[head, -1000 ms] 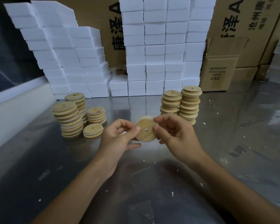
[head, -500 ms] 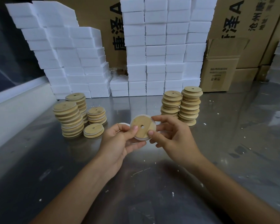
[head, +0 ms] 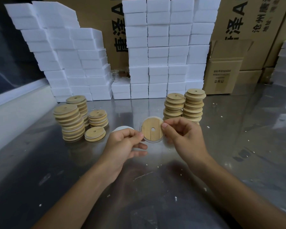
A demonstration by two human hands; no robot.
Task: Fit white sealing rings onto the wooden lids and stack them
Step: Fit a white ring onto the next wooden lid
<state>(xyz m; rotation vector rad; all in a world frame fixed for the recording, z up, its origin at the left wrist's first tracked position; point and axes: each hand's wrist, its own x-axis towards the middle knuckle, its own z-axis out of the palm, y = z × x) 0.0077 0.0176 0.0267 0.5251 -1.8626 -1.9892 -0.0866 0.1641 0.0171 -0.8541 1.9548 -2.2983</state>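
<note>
We are holding one wooden lid up between both hands over the steel table, flat face toward us, centre hole showing; the left hand is pinching its left edge with thumb and forefinger, the right hand is pinching the upper right edge. A translucent white sealing ring is showing as a thin rim along the lid's lower edge, seemingly only partly seated. Risk as we are judging it: the ring is stretchy, so pressing one side could be popping the other out of its groove, or twisting it; a light pinch grip could also be letting the lid slip to the table. More white rings are peeking out behind the left hand. Lid stacks are standing left and right; the tall left one is leaning slightly and could be toppling if bumped. On writing: the cartons behind are bearing large Chinese characters, "泽" and "沧州" readable; the small box label is too blurred.
</note>
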